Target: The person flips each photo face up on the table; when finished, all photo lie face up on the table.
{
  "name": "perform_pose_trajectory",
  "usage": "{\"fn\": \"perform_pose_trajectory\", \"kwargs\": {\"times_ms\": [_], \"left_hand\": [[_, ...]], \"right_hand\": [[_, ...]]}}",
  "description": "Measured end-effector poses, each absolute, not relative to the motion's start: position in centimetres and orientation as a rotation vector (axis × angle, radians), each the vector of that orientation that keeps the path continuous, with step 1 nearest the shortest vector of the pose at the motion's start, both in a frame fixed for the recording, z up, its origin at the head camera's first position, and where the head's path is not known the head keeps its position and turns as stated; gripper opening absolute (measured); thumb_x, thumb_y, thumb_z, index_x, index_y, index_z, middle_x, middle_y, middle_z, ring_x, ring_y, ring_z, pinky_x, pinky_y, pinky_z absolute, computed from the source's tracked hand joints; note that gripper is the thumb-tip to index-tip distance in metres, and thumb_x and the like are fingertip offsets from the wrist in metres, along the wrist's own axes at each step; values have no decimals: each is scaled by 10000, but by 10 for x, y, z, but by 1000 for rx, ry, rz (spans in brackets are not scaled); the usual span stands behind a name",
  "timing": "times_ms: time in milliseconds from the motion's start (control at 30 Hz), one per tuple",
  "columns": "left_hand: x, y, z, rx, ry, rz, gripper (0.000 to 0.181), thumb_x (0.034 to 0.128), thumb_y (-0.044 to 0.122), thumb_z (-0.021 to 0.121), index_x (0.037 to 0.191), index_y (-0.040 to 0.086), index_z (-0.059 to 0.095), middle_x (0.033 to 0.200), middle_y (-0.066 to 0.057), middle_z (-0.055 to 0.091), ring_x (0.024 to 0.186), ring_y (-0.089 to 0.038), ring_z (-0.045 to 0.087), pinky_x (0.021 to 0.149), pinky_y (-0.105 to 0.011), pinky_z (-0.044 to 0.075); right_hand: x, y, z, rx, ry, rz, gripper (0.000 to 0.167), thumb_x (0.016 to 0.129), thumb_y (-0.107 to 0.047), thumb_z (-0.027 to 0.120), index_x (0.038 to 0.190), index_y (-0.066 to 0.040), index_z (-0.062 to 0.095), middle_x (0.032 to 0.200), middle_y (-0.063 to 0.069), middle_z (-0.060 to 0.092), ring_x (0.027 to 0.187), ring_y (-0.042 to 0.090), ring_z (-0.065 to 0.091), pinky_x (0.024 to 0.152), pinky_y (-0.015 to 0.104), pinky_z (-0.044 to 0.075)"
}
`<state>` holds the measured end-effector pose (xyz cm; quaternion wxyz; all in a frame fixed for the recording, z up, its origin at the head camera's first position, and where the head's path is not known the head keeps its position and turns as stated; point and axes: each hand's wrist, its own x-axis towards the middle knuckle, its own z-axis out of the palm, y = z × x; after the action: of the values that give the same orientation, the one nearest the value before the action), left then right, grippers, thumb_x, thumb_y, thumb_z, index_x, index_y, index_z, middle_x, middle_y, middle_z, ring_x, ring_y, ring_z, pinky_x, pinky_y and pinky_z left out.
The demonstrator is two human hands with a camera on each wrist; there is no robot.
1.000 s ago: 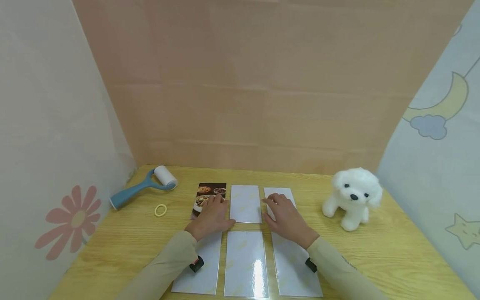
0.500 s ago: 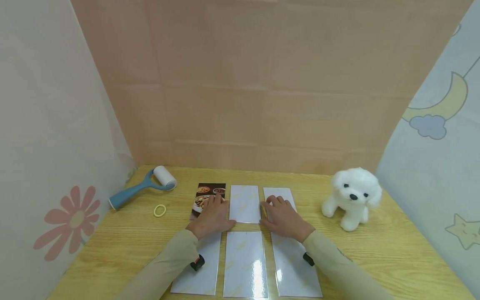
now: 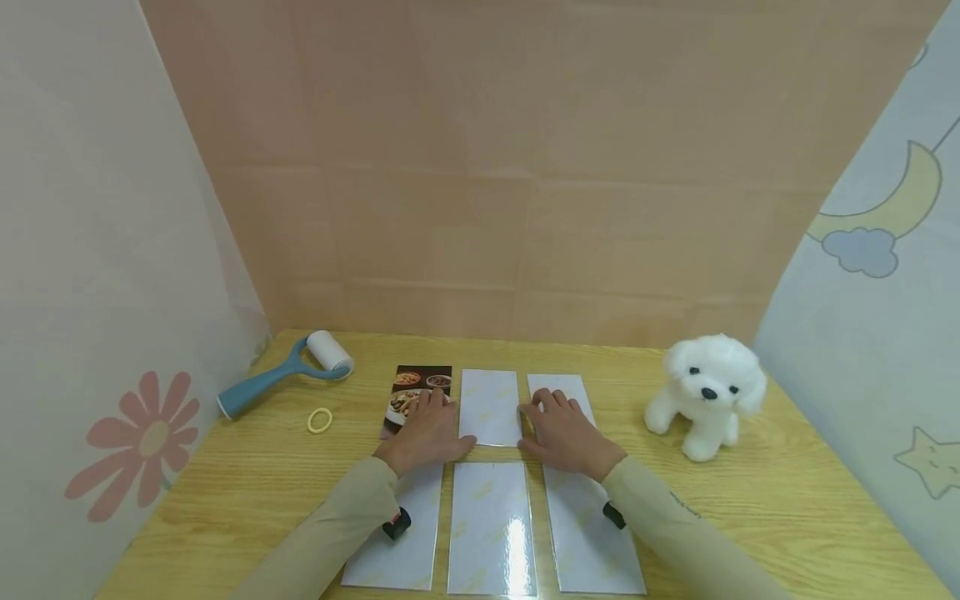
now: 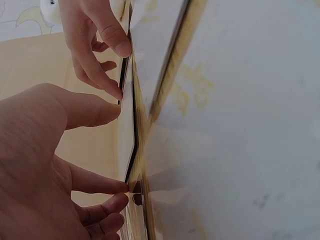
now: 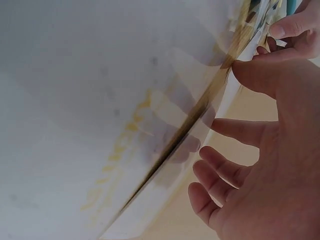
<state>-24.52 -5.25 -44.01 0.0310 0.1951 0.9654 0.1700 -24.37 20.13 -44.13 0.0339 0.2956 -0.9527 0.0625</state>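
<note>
Six flat cards lie in two rows, one of them showing food pictures (image 3: pixel 417 380). At the back middle card (image 3: pixel 489 407), my left hand (image 3: pixel 427 433) is at the left side, its thumb by the near left corner. My right hand (image 3: pixel 564 429) has its fingertips at that card's right edge and covers part of the back right card (image 3: pixel 558 383). In the left wrist view, the left thumb and index finger (image 4: pixel 100 185) touch a card edge, spread apart. The right wrist view shows the right thumb and index finger (image 5: pixel 245 131) along a card edge, other fingers bent loosely.
A blue-handled lint roller (image 3: pixel 262 387) and a small yellow ring (image 3: pixel 319 421) are on the left of the table (image 3: pixel 247 483). A white plush dog (image 3: pixel 708 396) stands at the right. A brown sheet (image 3: pixel 487 208) rises behind.
My right hand has shifted slightly left, bringing its fingertips to the back middle card's right edge. The left hand has hardly moved, and the cards look the same.
</note>
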Motion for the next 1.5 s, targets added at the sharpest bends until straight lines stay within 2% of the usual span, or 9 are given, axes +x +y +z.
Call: {"fn": "perform_pose_trajectory", "kwargs": {"times_ms": [333,500,667,767,833,900,1067,1267,1500], "left_hand": [[-246,-51,-439,603,2962,584,374,903,384,697,805,33,612,1090,-202,513,982,-349,433,867,-517,378],[-246,-49,-440,542,2940,647,481,928,399,673,1063,-63,675,1170,-229,510,1067,-380,448,934,-551,407],[-247,-50,-437,479,2876,873,540,979,319,616,1288,-123,592,1237,-270,508,1148,-411,484,970,-569,420],[-247,-50,-434,478,2779,1119,392,1014,218,563,1116,-157,610,1013,-250,569,895,-338,558,803,-475,469],[-248,-51,-431,480,2722,1254,300,1023,170,535,977,-121,593,863,-198,569,720,-266,525,681,-410,441],[-247,-50,-428,476,2686,1346,268,1029,150,510,981,-99,599,843,-146,594,698,-214,519,669,-382,438],[-249,-46,-423,394,2638,1515,384,1048,212,487,1306,-55,585,1161,-117,645,1034,-233,616,892,-448,512],[-252,-37,-417,322,2449,1752,425,1092,301,420,1329,-15,576,1134,-125,640,950,-312,648,851,-490,531],[-259,-25,-415,338,2212,1947,442,1114,293,349,1306,-43,561,1176,-169,607,1070,-343,616,918,-533,509]], "right_hand": [[-243,200,-439,892,-2945,213,499,924,-347,738,1305,-36,651,1285,156,521,1077,337,453,839,482,403],[-245,201,-441,892,-2950,228,499,923,-356,735,1309,-52,651,1316,143,520,1091,330,456,841,483,399],[-250,202,-440,930,-2950,288,512,912,-332,744,1310,-24,652,1395,133,516,1114,342,463,847,501,395],[-254,202,-440,968,-2948,361,510,901,-293,754,1296,13,649,1415,134,533,1147,362,483,865,524,399],[-256,203,-440,983,-2955,430,507,895,-267,760,1293,24,641,1404,138,553,1162,368,497,879,543,400],[-258,203,-441,986,-2968,516,506,896,-246,763,1302,22,624,1384,135,575,1164,366,513,890,557,399],[-259,202,-440,967,-2983,673,517,954,-271,701,1389,-27,568,1381,145,577,1209,384,513,940,609,373],[-259,197,-437,917,-2990,839,496,1064,-339,521,1475,-62,509,1423,154,552,1297,411,469,1013,677,299],[-260,193,-430,804,-2980,1084,489,1109,-351,378,1468,-50,520,1423,143,555,1329,395,455,1081,659,262]]}}
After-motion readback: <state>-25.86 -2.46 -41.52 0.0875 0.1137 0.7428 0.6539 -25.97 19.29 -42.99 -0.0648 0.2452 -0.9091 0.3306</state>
